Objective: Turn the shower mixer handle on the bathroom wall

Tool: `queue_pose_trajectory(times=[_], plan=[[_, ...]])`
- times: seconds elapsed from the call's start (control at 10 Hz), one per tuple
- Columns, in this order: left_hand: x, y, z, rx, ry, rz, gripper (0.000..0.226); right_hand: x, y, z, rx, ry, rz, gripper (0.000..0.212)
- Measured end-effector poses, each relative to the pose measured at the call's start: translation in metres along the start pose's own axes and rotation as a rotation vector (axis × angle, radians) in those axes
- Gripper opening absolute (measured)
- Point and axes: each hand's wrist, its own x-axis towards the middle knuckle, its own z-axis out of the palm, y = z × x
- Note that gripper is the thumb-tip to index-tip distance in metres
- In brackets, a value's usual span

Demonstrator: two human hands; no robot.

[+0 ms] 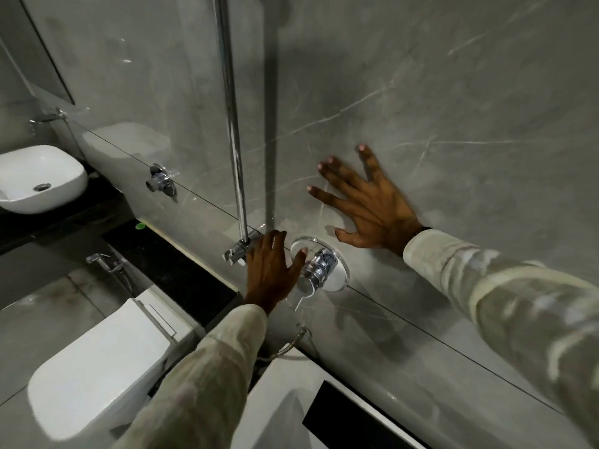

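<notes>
The chrome shower mixer (pixel 319 267) sits on a round plate on the grey marble wall, its lever handle (pixel 303 291) pointing down and toward me. My left hand (pixel 270 268) is just left of the mixer, fingers apart, thumb tip touching the mixer body; it holds nothing. My right hand (pixel 366 199) lies flat on the wall above and right of the mixer, fingers spread.
A chrome vertical rail (pixel 231 124) ends in a bracket (pixel 236 252) beside my left hand. A second wall valve (pixel 160 181) is further left. White toilet (pixel 97 361), white basin (pixel 39 176) on a dark counter, a hose (pixel 285 346) below the mixer.
</notes>
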Motion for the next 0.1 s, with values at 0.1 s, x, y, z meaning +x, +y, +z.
queue_pose_trajectory(times=[0.1], plan=[[0.0031,-0.018,-0.0436,0.107,0.028,0.011,0.086,0.0168,0.0006,-0.0245,0.043,0.021,-0.003,0.101]])
